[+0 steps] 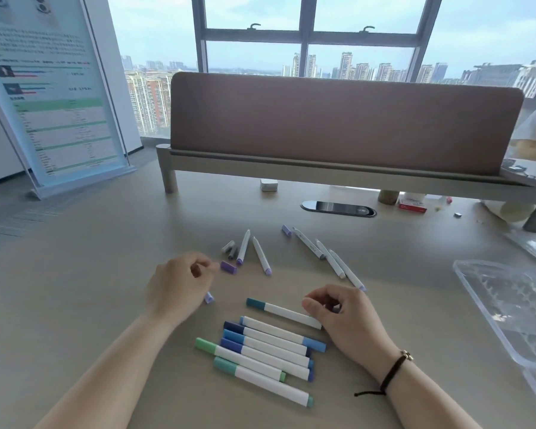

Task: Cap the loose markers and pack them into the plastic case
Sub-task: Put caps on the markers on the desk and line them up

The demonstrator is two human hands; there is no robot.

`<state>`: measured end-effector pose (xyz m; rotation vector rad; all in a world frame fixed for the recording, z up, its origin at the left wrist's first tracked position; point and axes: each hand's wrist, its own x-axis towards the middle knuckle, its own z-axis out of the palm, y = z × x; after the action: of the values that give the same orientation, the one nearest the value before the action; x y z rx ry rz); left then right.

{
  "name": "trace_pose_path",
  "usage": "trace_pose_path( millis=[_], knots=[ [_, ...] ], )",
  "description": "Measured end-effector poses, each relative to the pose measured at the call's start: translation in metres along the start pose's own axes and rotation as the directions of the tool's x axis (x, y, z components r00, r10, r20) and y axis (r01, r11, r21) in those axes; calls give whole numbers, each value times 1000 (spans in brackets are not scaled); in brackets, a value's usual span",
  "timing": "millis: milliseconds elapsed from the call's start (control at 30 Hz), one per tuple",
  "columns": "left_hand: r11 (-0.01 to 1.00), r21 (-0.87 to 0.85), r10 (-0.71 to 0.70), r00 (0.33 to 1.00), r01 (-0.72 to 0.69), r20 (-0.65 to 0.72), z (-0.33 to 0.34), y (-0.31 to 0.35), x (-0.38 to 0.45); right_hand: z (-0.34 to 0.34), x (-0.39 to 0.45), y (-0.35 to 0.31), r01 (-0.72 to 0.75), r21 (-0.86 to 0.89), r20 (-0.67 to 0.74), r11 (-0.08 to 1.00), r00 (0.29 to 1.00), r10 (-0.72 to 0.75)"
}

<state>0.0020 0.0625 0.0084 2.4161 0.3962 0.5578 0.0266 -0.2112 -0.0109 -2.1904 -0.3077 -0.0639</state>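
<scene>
Left hand (180, 283) hovers low over the desk (90, 274) with its fingers loosely curled, thumb and forefinger drawn close just beside a purple cap (228, 267); whether anything is pinched between them cannot be told from this angle. A pale lilac cap (209, 297) peeks out from under the heel of that hand. Beyond the purple cap lie two grey caps (229, 247) and two uncapped markers (251, 253) set in a narrow V, then another lilac cap (286, 230) and three more uncapped markers (328, 257) fanned towards the right. Nearer the person, a row of capped markers (260, 356) in blues and greens lies side by side, touching. One teal-capped marker (283, 312) sits apart above that row, and the right hand (341, 317) rests at its plain end, fingers curled, seemingly touching the barrel more than gripping it. At the far right stands the clear plastic case (508, 311), open, with no markers in it that can be seen. These markers look light, stiff and smooth, apt to roll on the flat desk, so each is best held at mid-barrel while its small cap, easily flicked away, is pinched by the sides and pressed straight on.
</scene>
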Motion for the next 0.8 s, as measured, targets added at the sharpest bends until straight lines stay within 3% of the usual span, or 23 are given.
trace_pose_path(
  millis=[100,267,400,533,633,733,800],
  knots=[
    [983,178,27,990,-52,140,3,-3,-1,-1,1,1,-13,23,-18,1000,1000,14],
    [991,79,93,979,-109,182,4,-2,-2,0,1,3,-22,-16,21,1000,1000,22],
    [996,42,69,980,-79,186,7,-4,-1,0,1,4,-20,5,12,1000,1000,20],
    [995,-104,20,972,4,232,9,-3,2,0,2,4,-23,44,9,999,1000,23],
    [977,-210,7,975,41,224,6,2,3,-4,3,3,-30,93,-28,995,999,33],
    [994,-107,53,986,-36,160,0,-1,7,-14,5,4,-29,29,-97,999,995,32],
    [995,-26,99,971,-95,218,-5,-7,10,-26,10,7,-35,-87,-219,996,976,15]
  ],
)
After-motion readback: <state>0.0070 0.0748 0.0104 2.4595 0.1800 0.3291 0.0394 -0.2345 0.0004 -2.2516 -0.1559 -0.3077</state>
